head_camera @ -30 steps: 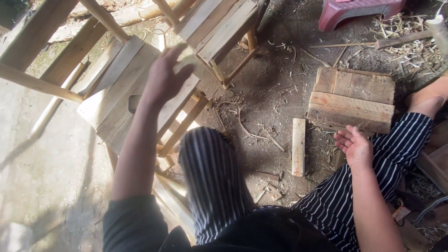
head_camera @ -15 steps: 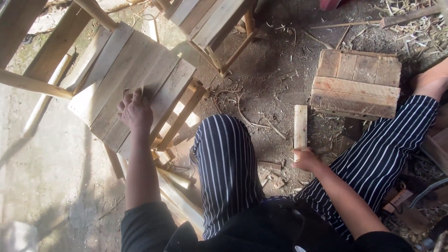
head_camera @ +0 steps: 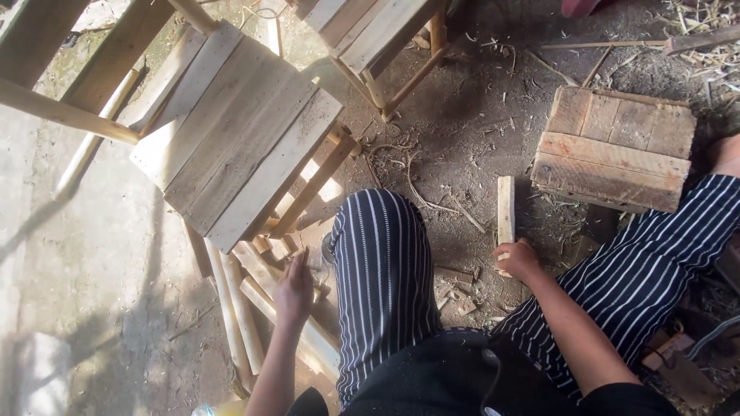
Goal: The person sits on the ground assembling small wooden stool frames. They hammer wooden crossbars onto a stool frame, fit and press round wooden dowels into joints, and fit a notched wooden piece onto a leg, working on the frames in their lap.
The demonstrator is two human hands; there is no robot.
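A slatted wooden stool (head_camera: 231, 139) stands at left; below it the left hand (head_camera: 295, 291), fingers loosely extended, rests on loose wooden sticks (head_camera: 243, 308). Rightward, the right hand (head_camera: 515, 258) closes around a short wooden slat (head_camera: 506, 208) on the ground beside a plank block (head_camera: 613, 150).

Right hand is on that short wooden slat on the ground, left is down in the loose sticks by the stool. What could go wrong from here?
The right hand grips the near end of the rough short slat; splinters are possible with bare skin.

The left hand reaches among loose sticks under the tilted wooden stool; a nudge might shift the stool onto the fingers.

Shavings and scraps litter the ground between the legs, so small pieces could get lost there.
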